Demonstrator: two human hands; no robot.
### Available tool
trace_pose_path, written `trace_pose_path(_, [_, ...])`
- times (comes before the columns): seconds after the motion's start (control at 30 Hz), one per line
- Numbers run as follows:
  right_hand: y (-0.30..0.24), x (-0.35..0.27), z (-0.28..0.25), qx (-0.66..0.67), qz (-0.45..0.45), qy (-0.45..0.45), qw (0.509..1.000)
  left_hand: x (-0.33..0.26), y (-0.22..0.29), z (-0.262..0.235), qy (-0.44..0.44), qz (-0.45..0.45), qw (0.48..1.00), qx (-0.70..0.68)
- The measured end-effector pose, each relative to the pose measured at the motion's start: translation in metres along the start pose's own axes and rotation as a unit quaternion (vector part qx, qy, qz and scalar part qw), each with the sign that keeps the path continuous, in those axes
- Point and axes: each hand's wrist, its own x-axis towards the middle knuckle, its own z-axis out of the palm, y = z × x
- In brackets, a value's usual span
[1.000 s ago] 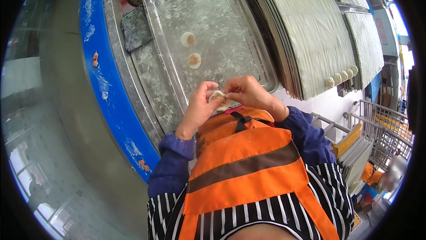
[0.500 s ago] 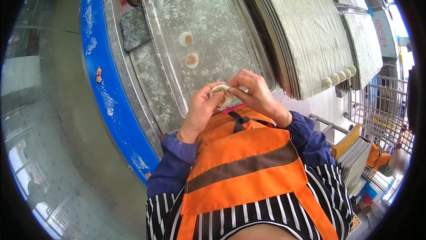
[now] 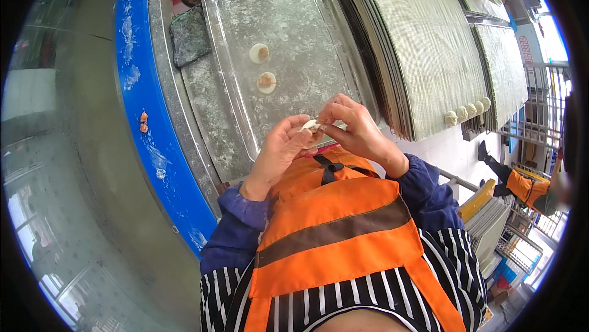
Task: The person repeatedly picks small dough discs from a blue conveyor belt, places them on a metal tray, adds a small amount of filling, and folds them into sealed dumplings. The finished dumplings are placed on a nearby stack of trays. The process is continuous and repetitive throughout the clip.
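Counter: I see one long steel counter (image 3: 162, 74) with a blue edge (image 3: 132, 86), dusted with flour.
Mats: a stack of woven mats (image 3: 423, 43) lies on my right, with more mats (image 3: 500, 62) beyond it; I cannot count the layers.
Tray: one flour-dusted metal tray (image 3: 307, 19) sits on the counter, straight ahead of my hands.
Apron: one orange apron (image 3: 331, 234) with a brown band, over a striped top and blue sleeves.
Hands: two, my left hand (image 3: 279, 151) and right hand (image 3: 353, 129), raised together just above the near end of the tray.
Finished dumplings: I count four in a row at the near edge of the mats (image 3: 467, 111).
Filled wrappers: two round wrappers (image 3: 262, 68) lie open on the tray, each with a dab of filling, well apart from my hands.
Dumpling in hand: one pale dumpling (image 3: 311, 126), between both hands.
Fingers: both sets are curled in and pinched onto the dumpling's edge, thumbs meeting over it.
Room: a grey floor on my left; wire racks (image 3: 521, 148) on my right.
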Motion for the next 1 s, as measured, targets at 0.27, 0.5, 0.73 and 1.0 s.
trace_pose_path(0.27, [-0.008, 0.002, 0.002, -0.033, -0.042, -0.016, 0.998, -0.009, 0.001, 0.007, 0.065, 0.035, 0.986, 0.152])
trace_pose_path(0.5, [-0.012, 0.003, 0.015, -0.020, -0.048, 0.010, 0.999, -0.010, 0.000, 0.002, 0.083, 0.181, 0.908, 0.368])
trace_pose_path(0.73, [-0.019, -0.007, 0.022, -0.104, -0.080, 0.047, 0.990, -0.018, 0.007, -0.004, 0.032, 0.023, 0.999, 0.017])
trace_pose_path(1.0, [-0.019, -0.006, 0.021, -0.097, -0.091, -0.012, 0.991, -0.022, 0.010, 0.005, 0.085, 0.183, 0.908, 0.368])
